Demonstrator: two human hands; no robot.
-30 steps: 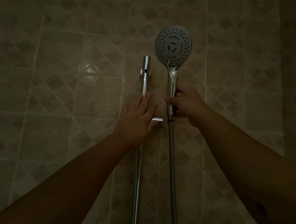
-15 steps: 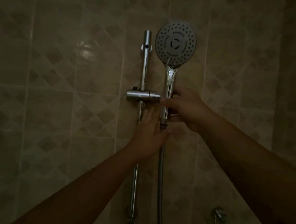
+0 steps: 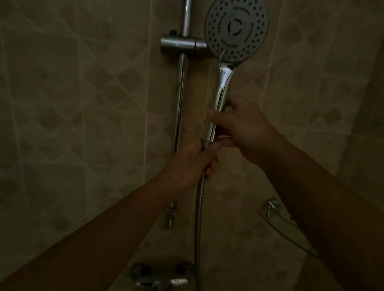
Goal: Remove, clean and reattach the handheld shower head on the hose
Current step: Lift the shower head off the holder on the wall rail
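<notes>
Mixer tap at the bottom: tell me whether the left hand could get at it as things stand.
Probably yes, but not at once. The left hand grips the top of the hose under the shower head. Nothing blocks the way down to the mixer tap; it would have to let go first.

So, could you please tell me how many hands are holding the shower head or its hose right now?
2. The right hand grips the shower head by its handle; the left hand grips the hose just below.
</notes>
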